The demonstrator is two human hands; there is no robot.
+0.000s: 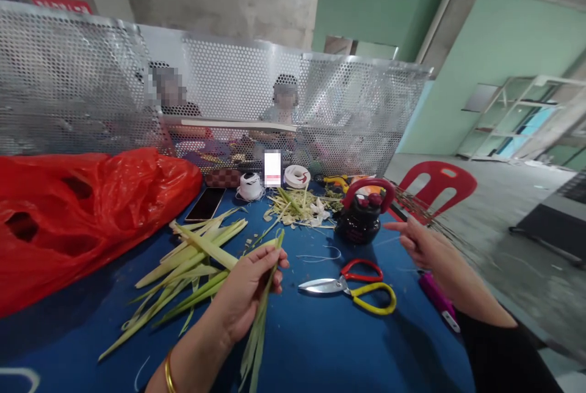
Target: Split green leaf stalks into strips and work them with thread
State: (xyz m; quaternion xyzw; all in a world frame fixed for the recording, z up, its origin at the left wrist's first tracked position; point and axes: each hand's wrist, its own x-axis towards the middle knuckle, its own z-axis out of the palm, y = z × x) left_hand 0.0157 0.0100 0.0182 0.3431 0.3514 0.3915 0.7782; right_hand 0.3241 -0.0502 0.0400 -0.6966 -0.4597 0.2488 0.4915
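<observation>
My left hand (256, 283) is closed around a bundle of long green leaf strips (257, 335), whose ends hang down toward the front of the table. Over the table's right side, my right hand (423, 252) has its index finger pointing left and the other fingers curled. A faint thin thread (388, 240) runs to these fingers. Between my hands lie open scissors (345, 285) with one red and one yellow handle. A loose pile of pale green husk-like leaves (196, 265) is left of my left hand.
A red plastic bag (91, 216) covers the left side. Behind are a phone (204, 204), a white thread spool (249, 187), a ribbon roll (297, 176), leaf scraps (297, 207) and a dark jug (359, 219). A purple cutter (438, 299) lies at the right edge. People sit behind a perforated screen (242, 82).
</observation>
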